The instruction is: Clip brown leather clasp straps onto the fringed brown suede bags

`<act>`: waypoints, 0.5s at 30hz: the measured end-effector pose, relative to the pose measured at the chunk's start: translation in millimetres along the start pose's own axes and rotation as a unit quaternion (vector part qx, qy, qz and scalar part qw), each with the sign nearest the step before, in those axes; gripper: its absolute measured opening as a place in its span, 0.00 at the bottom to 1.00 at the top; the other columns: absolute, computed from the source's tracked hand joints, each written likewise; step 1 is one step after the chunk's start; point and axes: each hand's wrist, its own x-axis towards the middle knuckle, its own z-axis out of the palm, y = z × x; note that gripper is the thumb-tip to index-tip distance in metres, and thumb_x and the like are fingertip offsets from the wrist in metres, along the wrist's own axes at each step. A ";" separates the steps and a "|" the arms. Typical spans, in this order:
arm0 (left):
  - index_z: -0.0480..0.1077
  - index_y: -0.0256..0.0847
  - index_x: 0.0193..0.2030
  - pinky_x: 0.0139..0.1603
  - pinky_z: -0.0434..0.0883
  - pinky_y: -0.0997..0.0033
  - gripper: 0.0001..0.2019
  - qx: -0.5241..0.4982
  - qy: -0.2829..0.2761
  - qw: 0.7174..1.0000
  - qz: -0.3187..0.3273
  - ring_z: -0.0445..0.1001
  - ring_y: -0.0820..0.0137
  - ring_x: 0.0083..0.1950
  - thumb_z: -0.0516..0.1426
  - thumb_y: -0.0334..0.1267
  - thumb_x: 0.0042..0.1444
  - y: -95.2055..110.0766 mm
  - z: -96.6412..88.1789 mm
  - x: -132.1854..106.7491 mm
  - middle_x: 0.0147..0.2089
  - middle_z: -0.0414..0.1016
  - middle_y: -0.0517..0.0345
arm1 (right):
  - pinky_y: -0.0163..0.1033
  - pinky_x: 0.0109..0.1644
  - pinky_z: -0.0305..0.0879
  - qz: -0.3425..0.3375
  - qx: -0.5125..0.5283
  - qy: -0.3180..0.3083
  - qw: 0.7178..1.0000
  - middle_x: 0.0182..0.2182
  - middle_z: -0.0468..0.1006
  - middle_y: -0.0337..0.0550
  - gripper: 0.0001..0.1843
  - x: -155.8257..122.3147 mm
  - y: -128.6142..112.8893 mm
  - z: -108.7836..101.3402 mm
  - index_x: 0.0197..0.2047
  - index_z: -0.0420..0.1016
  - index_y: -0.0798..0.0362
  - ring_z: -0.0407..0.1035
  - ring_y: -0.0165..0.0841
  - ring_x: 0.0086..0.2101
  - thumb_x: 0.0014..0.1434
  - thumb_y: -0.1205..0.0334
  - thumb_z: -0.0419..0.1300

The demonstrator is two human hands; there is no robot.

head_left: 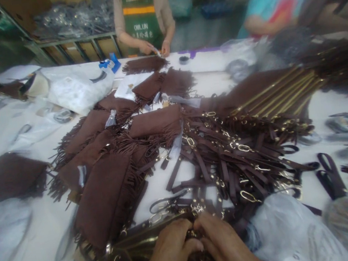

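My left hand (173, 245) and my right hand (220, 238) meet at the bottom middle, fingers curled and pinched close together. Between the fingertips is something small and dark that I cannot make out, with gold metal hardware (198, 208) just beyond. Under and left of my left hand lies a brown bag with gold zippers (140, 241). In front of both hands spreads a pile of brown wrist straps (224, 166) with gold clasps. Left of the straps lie several brown fringed pouches (104, 196).
Clear plastic bags lie at right (291, 230) and at far left (4, 236). More brown pieces with gold zippers (272, 95) are stacked at centre right. Across the white table (182, 170) a co-worker in a green apron (141, 25) handles something small; another person (273, 8) is at right.
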 end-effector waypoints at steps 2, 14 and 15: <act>0.72 0.43 0.41 0.47 0.65 0.69 0.06 0.011 0.008 1.000 0.011 0.73 0.64 0.46 0.56 0.36 0.59 -2.5 3.1 1.5 0.44 0.77 0.57 | 0.39 0.44 0.62 -0.005 0.047 -0.005 0.999 0.38 0.73 0.41 0.12 -1.9 5.2 -1.9 0.42 0.68 0.50 0.68 0.36 0.40 0.55 0.73 0.53; 0.73 0.45 0.45 0.51 0.66 0.73 0.19 -0.024 0.006 0.998 0.053 0.73 0.69 0.49 0.49 0.24 0.50 -6.7 5.9 8.7 0.46 0.77 0.61 | 0.37 0.43 0.64 0.063 0.177 -0.016 0.982 0.36 0.76 0.39 0.11 0.1 18.3 -12.4 0.42 0.71 0.51 0.70 0.35 0.38 0.55 0.69 0.56; 0.73 0.45 0.44 0.51 0.66 0.72 0.18 -0.022 0.001 0.998 0.051 0.74 0.68 0.49 0.51 0.25 0.50 -7.3 6.7 11.0 0.46 0.78 0.61 | 0.38 0.43 0.65 0.059 0.159 -0.009 0.986 0.35 0.76 0.38 0.10 0.6 19.8 -9.9 0.42 0.71 0.50 0.70 0.35 0.38 0.55 0.68 0.57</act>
